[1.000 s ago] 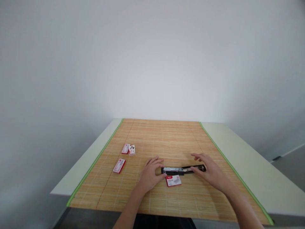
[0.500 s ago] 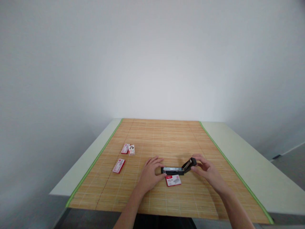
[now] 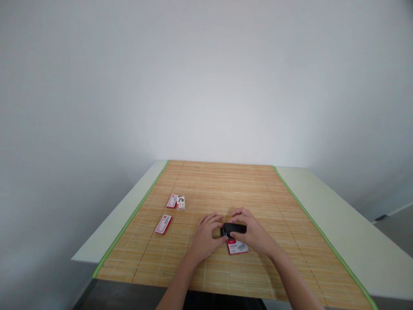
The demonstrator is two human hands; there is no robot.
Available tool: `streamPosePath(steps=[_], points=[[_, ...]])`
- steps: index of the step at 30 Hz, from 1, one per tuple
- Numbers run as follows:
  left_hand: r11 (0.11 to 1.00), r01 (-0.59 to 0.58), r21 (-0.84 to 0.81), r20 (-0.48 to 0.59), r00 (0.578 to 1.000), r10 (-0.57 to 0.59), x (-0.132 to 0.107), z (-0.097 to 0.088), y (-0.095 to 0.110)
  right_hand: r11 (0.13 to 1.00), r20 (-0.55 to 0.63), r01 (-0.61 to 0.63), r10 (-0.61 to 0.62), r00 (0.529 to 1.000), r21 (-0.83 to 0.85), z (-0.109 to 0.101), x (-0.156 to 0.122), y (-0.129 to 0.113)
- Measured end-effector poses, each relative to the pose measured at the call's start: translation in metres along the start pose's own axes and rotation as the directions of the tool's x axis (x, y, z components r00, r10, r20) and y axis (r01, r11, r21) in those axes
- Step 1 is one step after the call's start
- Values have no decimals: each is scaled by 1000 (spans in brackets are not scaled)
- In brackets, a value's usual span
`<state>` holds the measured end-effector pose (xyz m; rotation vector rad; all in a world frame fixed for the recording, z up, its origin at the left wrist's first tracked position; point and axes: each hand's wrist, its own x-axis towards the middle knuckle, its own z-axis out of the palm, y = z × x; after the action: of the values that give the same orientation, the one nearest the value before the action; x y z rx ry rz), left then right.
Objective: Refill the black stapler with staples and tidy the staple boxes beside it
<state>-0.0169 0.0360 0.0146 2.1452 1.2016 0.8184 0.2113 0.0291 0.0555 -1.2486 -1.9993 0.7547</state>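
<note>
No text can be read. The near box (image 3: 237, 247), just on the person's side of the stapler (image 3: 234, 228), shows a small red logo patch in one corner and grey print on white, too small to make out. The left box (image 3: 163, 224), well to the left of the stapler, and the far pair (image 3: 176, 202), beyond it and farther from the stapler, carry similar red-and-white labels, equally illegible.

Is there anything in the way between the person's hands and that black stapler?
Nothing visible does. The left hand and right hand both grip the black stapler, one at each end. A red and white staple box lies on the bamboo mat just nearer the person, beside the stapler, not between it and either hand.
</note>
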Motion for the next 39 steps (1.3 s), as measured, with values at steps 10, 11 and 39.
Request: streamPosePath(steps=[10,11,39], points=[[994,-83,74,-14,996,85,-18,-2,41,974,-91,-205,196,976,-99,-6,2,16],[992,-102,72,25,995,101,-19,-3,44,972,-102,-216,206,973,-97,-6,1,18],[996,77,55,125,989,-83,-20,-10,20,775,-6,-334,399,917,536,1,-24,46]])
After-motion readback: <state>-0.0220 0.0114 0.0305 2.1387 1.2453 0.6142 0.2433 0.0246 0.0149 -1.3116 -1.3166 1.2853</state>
